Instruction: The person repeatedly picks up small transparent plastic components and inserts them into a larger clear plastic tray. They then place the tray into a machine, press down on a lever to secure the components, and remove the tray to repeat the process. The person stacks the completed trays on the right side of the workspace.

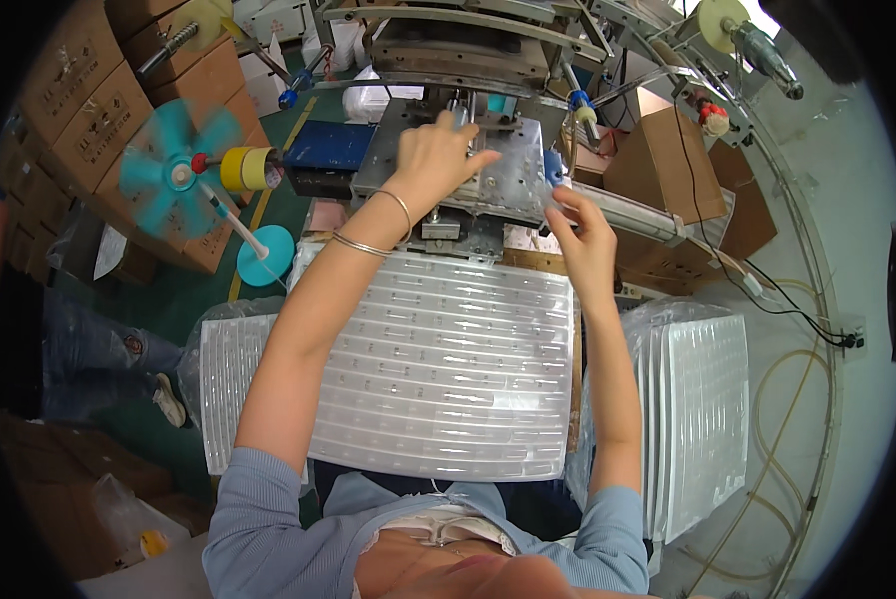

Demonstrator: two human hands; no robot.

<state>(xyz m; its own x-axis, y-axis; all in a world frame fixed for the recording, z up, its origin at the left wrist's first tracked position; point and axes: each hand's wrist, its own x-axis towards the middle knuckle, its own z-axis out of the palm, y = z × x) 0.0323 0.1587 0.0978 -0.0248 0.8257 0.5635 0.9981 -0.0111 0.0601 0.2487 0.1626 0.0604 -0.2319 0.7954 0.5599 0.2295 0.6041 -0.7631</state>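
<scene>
My left hand (436, 158) reaches over the grey metal plate (513, 150) of a machine. Its thumb points away from the other fingers, and the fingertips are at a small bluish, see-through piece (459, 117) on the plate; the undersides of the fingers are hidden. At the plate's right edge, my right hand (586, 235) has its thumb and forefinger curved toward each other around something small and clear that I cannot make out. A blue part (554, 167) lies just beyond those fingertips. Below both hands, a white tray (438, 359) carries rows of small clear pieces under shiny film.
Stacked similar trays (702, 409) stand right, with another tray (233, 389) left. A turning teal fan (180, 176) and tape rolls (248, 169) are left of the machine. Cartons (83, 95) rise behind; an opened carton (667, 165) is right. Someone's jeans-clad leg (98, 354) shows left.
</scene>
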